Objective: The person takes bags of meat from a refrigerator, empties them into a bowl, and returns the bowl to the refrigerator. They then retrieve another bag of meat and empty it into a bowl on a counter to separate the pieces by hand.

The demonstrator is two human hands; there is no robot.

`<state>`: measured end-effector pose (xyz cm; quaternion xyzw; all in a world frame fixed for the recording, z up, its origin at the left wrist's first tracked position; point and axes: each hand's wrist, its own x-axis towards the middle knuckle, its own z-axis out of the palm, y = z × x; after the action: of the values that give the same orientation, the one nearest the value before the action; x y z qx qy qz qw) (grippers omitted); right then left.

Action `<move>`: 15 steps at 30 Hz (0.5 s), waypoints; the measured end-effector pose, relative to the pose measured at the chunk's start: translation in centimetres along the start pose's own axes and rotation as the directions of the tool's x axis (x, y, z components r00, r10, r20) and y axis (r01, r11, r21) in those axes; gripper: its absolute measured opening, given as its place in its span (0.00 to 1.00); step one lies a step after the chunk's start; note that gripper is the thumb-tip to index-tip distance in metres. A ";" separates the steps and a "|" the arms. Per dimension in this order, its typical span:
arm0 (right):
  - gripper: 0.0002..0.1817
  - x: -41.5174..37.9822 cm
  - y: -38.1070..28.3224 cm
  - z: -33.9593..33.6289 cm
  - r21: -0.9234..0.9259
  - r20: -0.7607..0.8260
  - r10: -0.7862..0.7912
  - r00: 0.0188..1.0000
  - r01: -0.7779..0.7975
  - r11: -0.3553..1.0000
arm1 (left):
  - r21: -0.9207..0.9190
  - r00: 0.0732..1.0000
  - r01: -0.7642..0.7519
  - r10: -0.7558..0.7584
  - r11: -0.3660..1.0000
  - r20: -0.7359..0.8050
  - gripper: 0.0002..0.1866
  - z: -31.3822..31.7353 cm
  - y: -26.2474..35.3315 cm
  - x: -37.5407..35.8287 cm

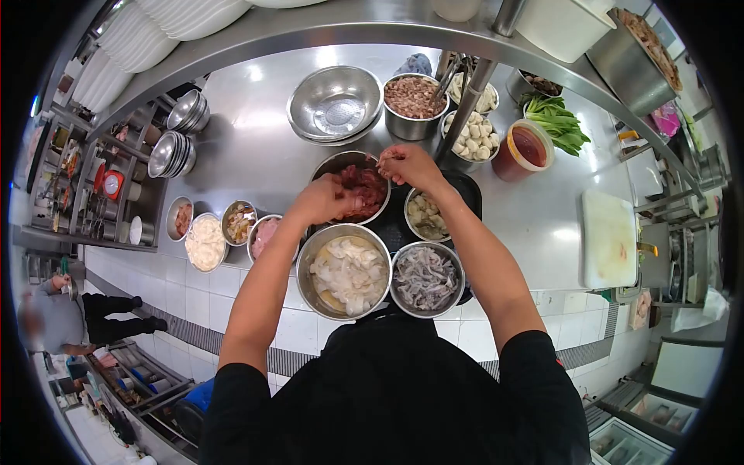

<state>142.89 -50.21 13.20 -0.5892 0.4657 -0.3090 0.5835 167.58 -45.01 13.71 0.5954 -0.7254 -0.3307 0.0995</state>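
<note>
A steel bowl [318, 167] of dark red raw meat [363, 190] stands on the counter in front of me. My left hand [329, 200] reaches over its left side, fingers curled into the meat and partly hidden. Above the bowl's right rim, my right hand [408, 164] is closed in a pinch, with a small reddish piece, apparently raw meat, at the fingertips. Nearest my body are a bowl of pale, whitish slices in liquid [350, 267] and a bowl of greyish squid-like strips [425, 277]. Below my right wrist sits a bowl of pale chunks [426, 215].
Large empty steel bowls [335, 101] stand behind. To the right are a pot of minced meat [415, 98], white balls [473, 138], a red sauce tub [523, 151], leafy greens [559, 124] and a cutting board [609, 239]. A shelf post [469, 108] rises nearby. Another person [54, 314] is far left.
</note>
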 end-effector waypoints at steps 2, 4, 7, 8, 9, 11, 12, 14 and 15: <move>0.08 0.2 0.1 0.2 -0.018 0.029 0.017 0.999 -0.017 1.000 | -0.272 0.965 0.217 -0.164 0.937 0.205 0.20 0.1 -0.9 2.1; 0.08 0.0 0.4 0.7 -0.022 0.025 0.032 0.999 -0.032 0.999 | -0.033 0.989 0.136 -0.138 0.990 -0.047 0.24 1.2 -1.3 3.9; 0.07 -0.3 1.0 1.2 -0.028 0.045 0.048 0.998 -0.047 0.998 | 0.207 0.986 0.163 -0.154 0.965 -0.057 0.28 4.1 -2.3 6.4; 0.07 -0.4 1.2 1.3 -0.025 0.063 0.041 0.997 -0.040 0.999 | 0.207 0.987 0.158 -0.150 0.966 -0.052 0.28 4.5 -2.6 7.5; 0.07 -0.3 1.6 1.3 -0.026 0.057 0.045 0.997 -0.043 0.999 | 0.252 0.980 0.197 -0.198 0.948 -0.021 0.26 4.4 -2.5 8.4; 0.07 -0.3 2.3 1.7 -0.026 0.073 0.064 0.995 -0.063 0.998 | 0.295 0.969 0.230 -0.245 0.927 0.013 0.25 5.0 -2.2 9.3; 0.07 -0.3 2.4 1.9 -0.022 0.043 0.054 0.998 -0.054 0.998 | 0.314 0.957 0.282 -0.287 0.907 -0.029 0.23 5.2 -1.6 9.2; 0.07 -0.4 2.3 2.2 -0.039 0.014 0.035 0.999 -0.034 0.999 | 0.331 0.943 0.330 -0.323 0.884 -0.078 0.22 5.4 -0.8 8.6; 0.06 -0.4 2.3 2.2 -0.052 -0.017 0.015 1.000 -0.016 0.999 | 0.351 0.948 0.314 -0.275 0.882 -0.157 0.20 6.3 -1.2 8.7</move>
<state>144.31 -48.69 10.79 -0.5981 0.4830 -0.2973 0.5663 162.76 -50.89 6.02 0.7229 -0.6697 -0.1678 -0.0295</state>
